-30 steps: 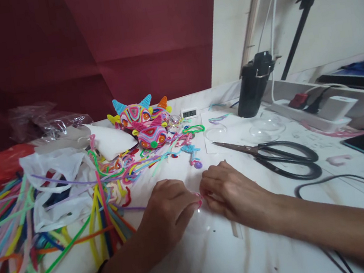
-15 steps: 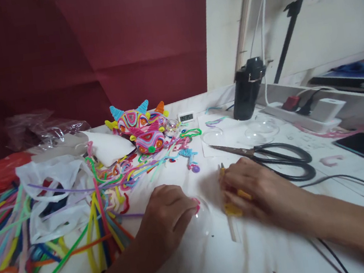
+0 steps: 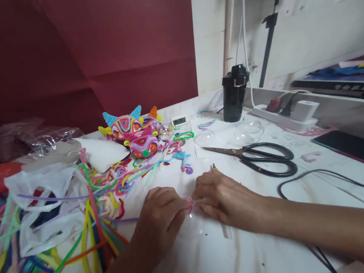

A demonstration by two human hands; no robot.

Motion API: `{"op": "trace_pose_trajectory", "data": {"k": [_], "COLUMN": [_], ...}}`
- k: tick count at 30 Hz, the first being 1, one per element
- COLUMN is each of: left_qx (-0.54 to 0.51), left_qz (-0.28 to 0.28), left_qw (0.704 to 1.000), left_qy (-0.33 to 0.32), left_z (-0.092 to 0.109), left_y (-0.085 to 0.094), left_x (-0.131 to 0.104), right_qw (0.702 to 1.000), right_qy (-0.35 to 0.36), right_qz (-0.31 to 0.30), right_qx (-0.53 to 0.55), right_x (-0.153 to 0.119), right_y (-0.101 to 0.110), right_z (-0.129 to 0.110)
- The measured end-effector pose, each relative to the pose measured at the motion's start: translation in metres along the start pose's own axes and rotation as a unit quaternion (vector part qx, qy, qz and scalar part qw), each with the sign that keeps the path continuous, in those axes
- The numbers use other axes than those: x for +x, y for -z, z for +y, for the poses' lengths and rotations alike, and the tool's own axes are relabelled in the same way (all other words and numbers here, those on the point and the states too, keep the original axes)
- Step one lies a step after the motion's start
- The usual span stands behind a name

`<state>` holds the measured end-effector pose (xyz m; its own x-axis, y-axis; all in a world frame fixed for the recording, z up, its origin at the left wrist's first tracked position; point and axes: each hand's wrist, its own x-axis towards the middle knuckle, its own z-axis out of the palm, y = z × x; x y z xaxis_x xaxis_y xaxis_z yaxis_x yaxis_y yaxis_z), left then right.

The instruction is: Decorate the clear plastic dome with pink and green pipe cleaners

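Note:
Low in the middle, my left hand [image 3: 162, 214] has its thumb and fingers closed on a small pink curled piece [image 3: 189, 204], which sits at a clear plastic dome [image 3: 194, 225]. From the right, my right hand [image 3: 216, 197] reaches the same pink piece with bent, closed fingers; whether it grips the piece is hidden. A pointed tool tip [image 3: 214, 167] shows just behind my right hand, lying on the table. Beyond it, large black-handled scissors [image 3: 259, 155] lie with their blades pointing left.
Colourful pipe cleaners [image 3: 52, 272] and a white plastic bag [image 3: 50, 186] spread over the left. Behind stand decorated animal heads [image 3: 142, 142], a small clock [image 3: 179, 121] and a black bottle [image 3: 233, 97]. A phone [image 3: 356, 148], power strip [image 3: 287, 115] and cable lie right.
My right hand has let go of the yellow-handled tool and moved left, against the pink piece. My left hand stays at the pink piece. The view has shifted slightly.

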<state>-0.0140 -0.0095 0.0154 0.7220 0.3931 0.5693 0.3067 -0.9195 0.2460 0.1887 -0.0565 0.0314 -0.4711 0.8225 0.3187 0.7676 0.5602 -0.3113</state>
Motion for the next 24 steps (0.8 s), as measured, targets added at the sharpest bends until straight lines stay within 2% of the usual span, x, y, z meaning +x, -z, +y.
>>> {"op": "trace_pose_trajectory", "data": {"k": [11, 19, 22, 23, 24], "left_qx": [0.010, 0.010, 0.009, 0.009, 0.010], "left_qz": [0.007, -0.005, -0.004, -0.003, -0.003], "left_qw": [1.000, 1.000, 1.000, 1.000, 1.000], "left_qy": [-0.012, -0.002, 0.000, 0.000, -0.001], "left_z": [-0.001, 0.001, 0.001, 0.001, 0.001], "left_y": [-0.001, 0.000, 0.001, 0.001, 0.001], "left_x": [0.000, 0.001, 0.001, 0.001, 0.001], "right_qw": [0.995, 0.994, 0.990, 0.986, 0.985], "right_qy": [0.057, 0.077, 0.081, 0.073, 0.052], "right_qz": [0.031, 0.059, 0.103, 0.129, 0.122], "right_qx": [-0.072, -0.044, -0.050, -0.072, -0.114], "right_x": [0.003, -0.009, -0.021, -0.024, -0.028], "right_y": [-0.008, 0.000, 0.012, 0.017, 0.021], "right_z": [-0.003, -0.006, 0.007, 0.015, 0.024]}}
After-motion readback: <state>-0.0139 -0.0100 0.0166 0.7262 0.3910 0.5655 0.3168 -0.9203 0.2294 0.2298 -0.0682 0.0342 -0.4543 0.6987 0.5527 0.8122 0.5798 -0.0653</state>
